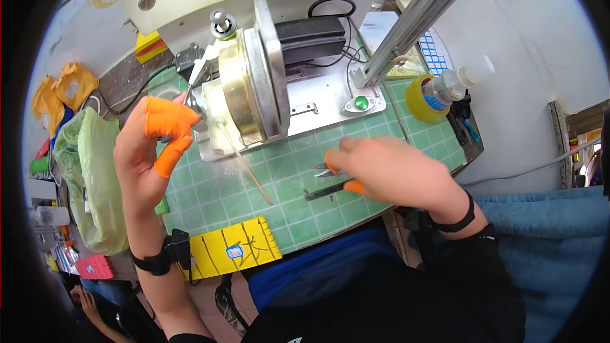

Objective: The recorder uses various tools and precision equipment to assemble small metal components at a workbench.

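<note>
Head view: left hand (149,146) is raised at about nine o'clock, its orange-capped fingertips (166,121) pinched together beside the brass spool (236,86) on the winding machine (279,57); whether a wire sits in that pinch I cannot tell. A thin stick (248,168) slants from the spool's foot down toward six o'clock, lying on the green mat (292,209). Right hand (387,168), just right of centre, rests curled on the mat and closes on small snips (327,171) (only the metal tips show past the fingers), with a dark tool (324,192) lying just below them, touching the hand's orange-capped finger. At two o'clock stand a yellow tape roll (418,98) and a clear bottle (454,82), side by side. A green button (361,102) sits on the machine's base. A yellow card (232,248) lies at the mat's near edge, around seven o'clock, and a green bag (92,178) hangs off the bench at nine o'clock.
</note>
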{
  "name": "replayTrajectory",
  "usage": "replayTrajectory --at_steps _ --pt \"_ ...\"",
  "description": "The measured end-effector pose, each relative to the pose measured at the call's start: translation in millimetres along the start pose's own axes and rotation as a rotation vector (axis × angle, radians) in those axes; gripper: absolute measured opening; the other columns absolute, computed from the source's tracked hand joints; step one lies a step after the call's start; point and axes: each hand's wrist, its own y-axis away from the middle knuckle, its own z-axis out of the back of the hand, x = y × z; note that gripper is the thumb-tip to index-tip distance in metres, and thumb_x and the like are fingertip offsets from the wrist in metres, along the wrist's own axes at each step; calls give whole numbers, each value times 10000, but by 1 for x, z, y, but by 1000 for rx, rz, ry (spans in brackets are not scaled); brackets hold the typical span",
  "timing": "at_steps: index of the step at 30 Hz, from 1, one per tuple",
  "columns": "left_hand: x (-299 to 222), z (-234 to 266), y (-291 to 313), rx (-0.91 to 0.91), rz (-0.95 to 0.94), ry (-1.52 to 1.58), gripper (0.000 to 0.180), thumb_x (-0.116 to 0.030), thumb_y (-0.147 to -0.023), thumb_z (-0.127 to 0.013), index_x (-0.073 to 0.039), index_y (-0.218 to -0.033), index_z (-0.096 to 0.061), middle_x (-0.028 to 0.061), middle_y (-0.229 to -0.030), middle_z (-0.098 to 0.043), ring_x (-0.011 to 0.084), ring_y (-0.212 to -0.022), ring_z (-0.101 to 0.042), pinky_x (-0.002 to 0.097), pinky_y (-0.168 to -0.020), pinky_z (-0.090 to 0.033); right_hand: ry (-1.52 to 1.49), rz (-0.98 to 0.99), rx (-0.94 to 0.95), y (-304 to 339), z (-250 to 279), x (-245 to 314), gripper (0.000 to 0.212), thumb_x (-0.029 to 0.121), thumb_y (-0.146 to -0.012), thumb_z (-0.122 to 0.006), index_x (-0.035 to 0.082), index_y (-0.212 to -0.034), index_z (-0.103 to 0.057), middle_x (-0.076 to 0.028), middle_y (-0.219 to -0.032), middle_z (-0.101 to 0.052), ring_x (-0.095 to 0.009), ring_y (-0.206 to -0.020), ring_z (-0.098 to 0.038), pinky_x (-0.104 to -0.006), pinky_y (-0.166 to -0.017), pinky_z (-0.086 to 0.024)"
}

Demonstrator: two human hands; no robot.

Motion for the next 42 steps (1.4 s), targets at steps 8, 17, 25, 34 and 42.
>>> replayTrajectory --at_steps 8,17,25,34,42 --pt "-67 6 -23 39 -238 -591 188 28 -775 -772 -39 -909 -659 91 -931 -684 288 -935 -668 473 -1027 -507 46 -157 -1121 0 43 -55 232 18 -809 -774 51 -942 -587 -118 -922 -606 -307 -830 -634 -405 -741 -502" --pt "-67 -11 -20 0 -256 -640 148 -49 -829 -754 -75 -932 -651 72 -952 -651 278 -929 -633 399 -888 -491 -234 -280 -1225 22 -20 -58 213 -136 -861 -589 -13 -1023 -526 -94 -902 -544 -205 -760 -542 -306 -695 -459" --pt "-112 121 153 -623 165 -532 100 6 -925 -690 27 -1021 -672 131 -1086 -692 239 -1031 -667 405 -1011 -520 -507 -314 -1097 66 -5 -31 171 -23 -956 -661 20 -1112 -604 37 -700 -395 -29 -583 -316 -238 -532 -221" --pt "-343 221 651 -1333 1228 -1643 415 20 -841 -707 29 -1251 -644 129 -981 -716 251 -845 -693 360 -754 -576 -488 33 -1006 41 26 18 152 6 -902 -728 1 -1049 -691 21 -815 -651 -17 -572 -359 -218 -510 -252" --pt "-361 183 334 -667 503 -2719 281 -116 -933 -761 77 -1132 -712 170 -999 -770 321 -851 -749 375 -771 -593 -424 579 -967 36 17 71 503 504 -919 -722 13 -825 -777 -24 -660 -540 -142 -537 -429 -313 -503 -281"
